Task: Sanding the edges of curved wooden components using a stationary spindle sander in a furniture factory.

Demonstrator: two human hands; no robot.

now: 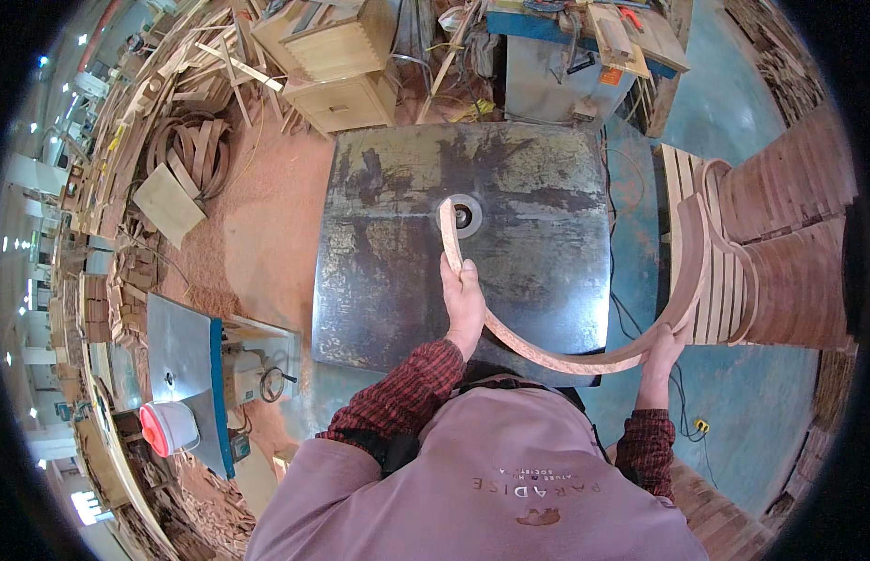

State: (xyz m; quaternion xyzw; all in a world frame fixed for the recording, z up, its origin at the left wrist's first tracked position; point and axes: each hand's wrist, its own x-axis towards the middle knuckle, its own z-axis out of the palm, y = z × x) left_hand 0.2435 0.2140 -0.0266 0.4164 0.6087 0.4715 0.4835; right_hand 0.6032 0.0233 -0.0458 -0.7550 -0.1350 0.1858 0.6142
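Note:
A long, U-shaped curved wooden strip (584,362) spans from the middle of a dark metal machine table (388,290) out past its right edge. My left hand (464,301) is closed round the strip near its left end, which lies beside the round spindle opening (464,216) in the table. My right hand (666,348) grips the strip farther along, off the table's near right corner. From there the strip's right end rises in front of a slatted wooden pallet (694,243) that carries stacks of similar curved pieces (781,280).
At the left stands a smaller metal machine table (185,346) with a white bucket with a red lid (167,427). Wooden drawer boxes (337,47) and a cluttered workbench (556,75) are beyond the table. Scrap wood (187,154) and sawdust cover the left floor; cables (627,313) run along the right.

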